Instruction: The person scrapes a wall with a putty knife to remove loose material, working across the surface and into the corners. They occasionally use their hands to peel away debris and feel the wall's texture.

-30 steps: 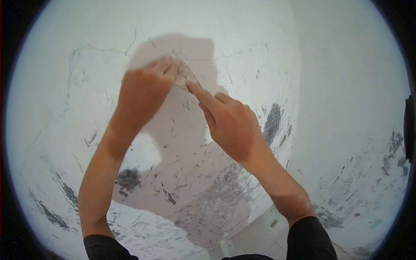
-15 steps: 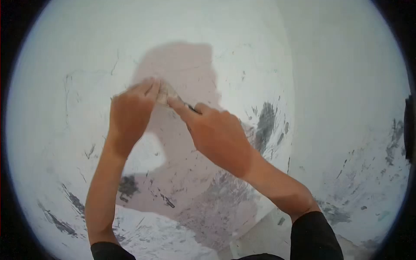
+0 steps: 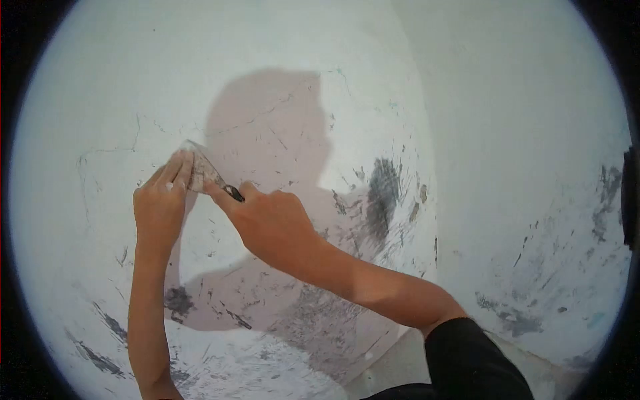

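Observation:
A putty knife (image 3: pixel 203 175) with a smeared metal blade and dark handle lies against the white wall (image 3: pixel 260 33), left of centre. My right hand (image 3: pixel 273 223) is closed round its handle, one finger stretched along the blade. From the left, the fingers of my left hand (image 3: pixel 163 200) press together on the blade; the thumb is hidden. Something small and white shows between the left fingers. Thin cracks run across the wall near the blade's tip.
A dark grey patch (image 3: pixel 383 197) and many scrape marks cover the lower wall. On the right, another wall face (image 3: pixel 513 133) meets this one at a corner. A pale ledge or floor (image 3: pixel 393 367) shows at the bottom. My shadow falls across the wall's middle.
Both hands and the putty knife have shifted left and slightly down across the wall. The view has also turned a little, so wall marks sit further left.

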Demonstrator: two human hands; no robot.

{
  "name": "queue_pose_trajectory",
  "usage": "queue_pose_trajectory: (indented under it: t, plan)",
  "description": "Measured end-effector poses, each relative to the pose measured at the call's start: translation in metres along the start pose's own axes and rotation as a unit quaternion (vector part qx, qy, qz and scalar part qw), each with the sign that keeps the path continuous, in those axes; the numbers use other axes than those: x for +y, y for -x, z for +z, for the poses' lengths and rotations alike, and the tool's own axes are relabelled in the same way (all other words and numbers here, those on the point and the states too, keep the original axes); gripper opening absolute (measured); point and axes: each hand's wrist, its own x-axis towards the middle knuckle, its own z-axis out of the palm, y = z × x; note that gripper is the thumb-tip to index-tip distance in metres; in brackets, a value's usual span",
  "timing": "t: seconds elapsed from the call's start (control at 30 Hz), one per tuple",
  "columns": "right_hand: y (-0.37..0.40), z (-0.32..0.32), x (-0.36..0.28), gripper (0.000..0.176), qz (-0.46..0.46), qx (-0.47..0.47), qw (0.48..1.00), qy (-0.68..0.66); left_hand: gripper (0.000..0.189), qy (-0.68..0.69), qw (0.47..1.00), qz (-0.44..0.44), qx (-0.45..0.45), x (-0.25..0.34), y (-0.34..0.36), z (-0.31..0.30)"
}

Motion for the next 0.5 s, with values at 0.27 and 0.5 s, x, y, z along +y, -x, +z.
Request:
queue_pose_trajectory:
  t: [0.27,0.5]
  plan:
    - [0.029,0.012,0.008,0.057,0.006,0.026,0.999,-0.047,0.031,0.043,0.997,-0.053,-0.047,0.015,0.002,-0.017]
    - [0.388,0.009,0.048,0.047,0.287,-0.483,0.784,-0.266,0.037,0.667,0.399,-0.26,-0.574,0.235,0.28,-0.028]
